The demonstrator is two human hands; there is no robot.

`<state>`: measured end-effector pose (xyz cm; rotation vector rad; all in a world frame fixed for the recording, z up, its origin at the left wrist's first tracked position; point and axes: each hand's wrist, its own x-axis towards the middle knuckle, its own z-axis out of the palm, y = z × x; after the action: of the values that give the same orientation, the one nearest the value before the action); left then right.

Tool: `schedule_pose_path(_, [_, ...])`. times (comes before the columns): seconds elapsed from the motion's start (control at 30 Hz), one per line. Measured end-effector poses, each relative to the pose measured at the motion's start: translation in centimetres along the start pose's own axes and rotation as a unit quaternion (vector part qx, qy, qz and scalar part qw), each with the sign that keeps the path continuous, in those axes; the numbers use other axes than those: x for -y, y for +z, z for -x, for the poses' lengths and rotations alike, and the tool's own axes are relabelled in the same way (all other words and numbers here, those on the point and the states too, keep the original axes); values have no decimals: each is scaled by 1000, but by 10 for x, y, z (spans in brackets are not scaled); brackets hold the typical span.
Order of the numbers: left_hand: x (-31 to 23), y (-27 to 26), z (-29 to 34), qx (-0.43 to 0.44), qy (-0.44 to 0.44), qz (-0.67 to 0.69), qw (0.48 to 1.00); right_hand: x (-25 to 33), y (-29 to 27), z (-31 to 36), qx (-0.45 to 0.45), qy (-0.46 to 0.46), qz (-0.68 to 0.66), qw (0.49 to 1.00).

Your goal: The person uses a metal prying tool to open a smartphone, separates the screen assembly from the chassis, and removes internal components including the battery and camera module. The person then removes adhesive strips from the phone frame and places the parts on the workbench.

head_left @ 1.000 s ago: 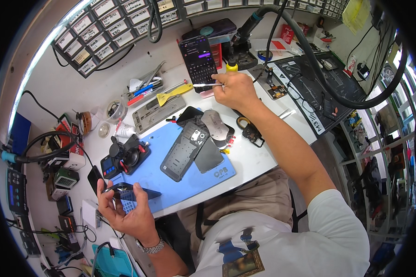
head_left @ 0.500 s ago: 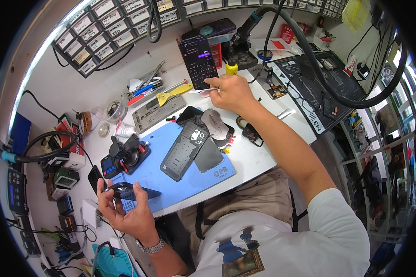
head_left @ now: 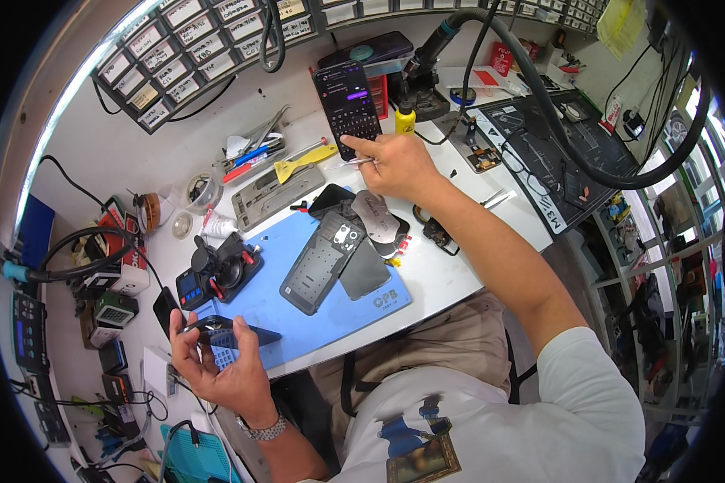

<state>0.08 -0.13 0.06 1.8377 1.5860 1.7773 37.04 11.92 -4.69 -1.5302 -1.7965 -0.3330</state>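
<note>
My left hand [head_left: 238, 382] grips a dark phone [head_left: 261, 335] by its edges, tilted above the near left corner of the blue mat [head_left: 298, 326]. My right hand [head_left: 411, 167] reaches far across the bench with its index finger extended onto the lower screen of an upright phone [head_left: 346, 97], which shows a chat and a keyboard. The other fingers of that hand are curled round a thin, pale metal tool [head_left: 350, 163]; its exact kind is unclear. On the mat lie a grey phone back panel [head_left: 312, 274] and a dark flat panel [head_left: 366, 272], with a silver curved plate [head_left: 374, 216] beside them.
A suction-cup holder [head_left: 227, 270] stands on the mat's left. Behind it are a grey metal fixture [head_left: 278, 197], a yellow scraper [head_left: 302, 163] and a yellow bottle [head_left: 404, 119]. A thick black hose [head_left: 540, 84] arches over the black mat [head_left: 568, 129] at right.
My right index finger has shifted slightly left across the upright phone's keyboard, and the metal tool moved with it. My left hand and its phone have stayed put.
</note>
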Motion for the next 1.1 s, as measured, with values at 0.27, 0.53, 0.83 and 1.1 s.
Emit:
schedule_pose_path(0.27, [0,0,0,-4,-2,6,1000,0,1,2,-19,29,0,999])
schedule_pose_path(0.53, [-1,1,-1,-3,-4,5,1000,-4,-1,0,-101,62,-17,993])
schedule_pose_path(0.83, [0,0,0,-3,0,2,1000,-4,-7,-2,-87,83,5,993])
schedule_pose_path(1.1, [-1,0,0,-3,-1,-2,1000,-4,-8,-5,-70,107,38,991])
